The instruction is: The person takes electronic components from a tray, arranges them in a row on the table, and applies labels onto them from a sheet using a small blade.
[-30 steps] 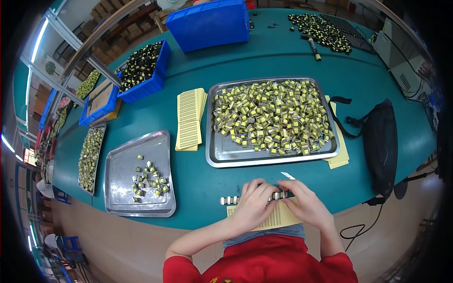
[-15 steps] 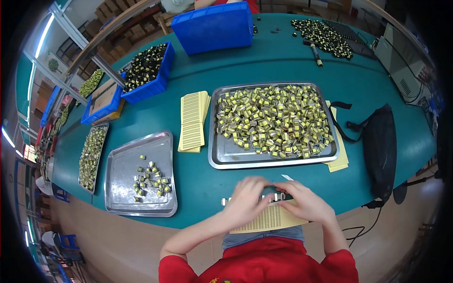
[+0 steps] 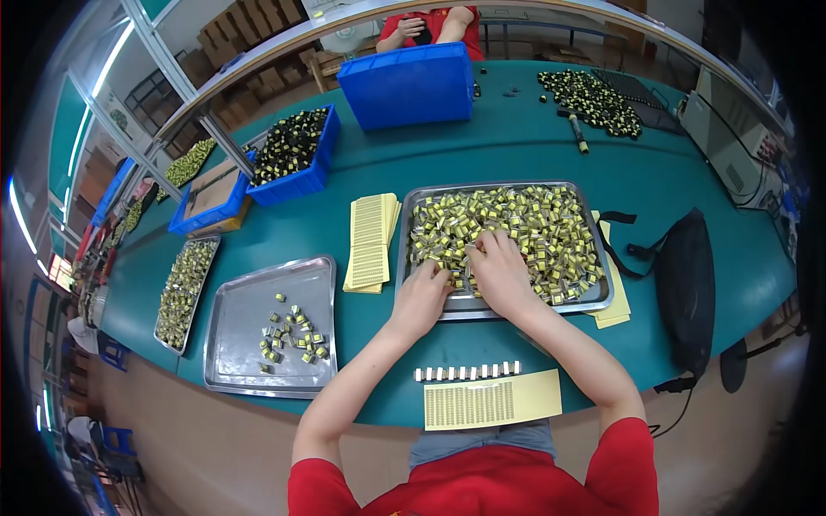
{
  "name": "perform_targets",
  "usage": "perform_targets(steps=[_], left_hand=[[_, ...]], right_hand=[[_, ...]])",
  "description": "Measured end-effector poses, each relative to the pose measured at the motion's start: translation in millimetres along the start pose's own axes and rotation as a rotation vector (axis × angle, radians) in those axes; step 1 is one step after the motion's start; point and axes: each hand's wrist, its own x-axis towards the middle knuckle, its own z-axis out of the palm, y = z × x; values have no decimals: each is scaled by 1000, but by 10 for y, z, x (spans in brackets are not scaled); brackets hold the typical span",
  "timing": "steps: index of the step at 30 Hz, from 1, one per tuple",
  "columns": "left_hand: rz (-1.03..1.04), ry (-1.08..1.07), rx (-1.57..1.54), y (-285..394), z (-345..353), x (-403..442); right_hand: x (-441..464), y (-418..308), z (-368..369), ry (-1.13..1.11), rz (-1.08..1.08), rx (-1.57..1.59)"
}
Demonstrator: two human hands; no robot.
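Both hands are over the large metal tray heaped with small yellow-topped components. My left hand bends over the tray's front left edge, fingertips curled among the parts. Beside it my right hand reaches deeper into the heap, its fingers bent together. What either set of fingertips holds is too small to make out. Nearer my body, a row of several components stands along the top of a yellow label sheet with printed columns.
A second metal tray with a few components is at left, beside a narrow full tray. Yellow sheets lie between trays. Blue bins stand behind; a black bag is at right. A person sits across.
Both hands have left the component row and moved forward into the large tray. The row and label sheet are now uncovered. The view has tilted up, showing more of the person opposite.
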Motion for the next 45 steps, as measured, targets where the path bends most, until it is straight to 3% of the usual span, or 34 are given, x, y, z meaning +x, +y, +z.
perform_targets(steps=[5,7,11,12,15,20,28,34,37,40,44,45], left_hand=[[0,0,-101,-54,-14,-49],[-195,-30,-358,38,-113,-48],[-540,-240,-1187,157,-280,-119],[-571,-387,-1204,173,-363,-116],[-661,-377,-1536,358,-416,-222],[-567,-498,-1795,447,-341,-347],[-495,-666,-1802,607,-287,-300],[-587,-700,-1547,774,-301,-265],[-533,-713,-1383,852,-256,-259],[-437,-617,-1425,908,-116,-307],[-347,-536,-1285,1029,-11,-330],[-229,-494,-1130,1057,-20,-332]], right_hand=[[3,52,42,-33,-9,24],[-18,50,-26,3,36,143],[-101,-21,-444,-295,524,806],[-181,-8,-492,-311,569,956],[-391,-35,-759,-362,734,1171],[-829,-91,-1002,-271,870,1280],[-1240,-160,-1230,-179,845,1454],[-1334,-211,-1256,-113,931,1520],[-1365,-194,-1262,-95,958,1528],[-1373,-207,-1290,-48,943,1512],[-1459,-179,-1251,-106,751,1120],[-1434,-191,-1303,-154,717,985]])
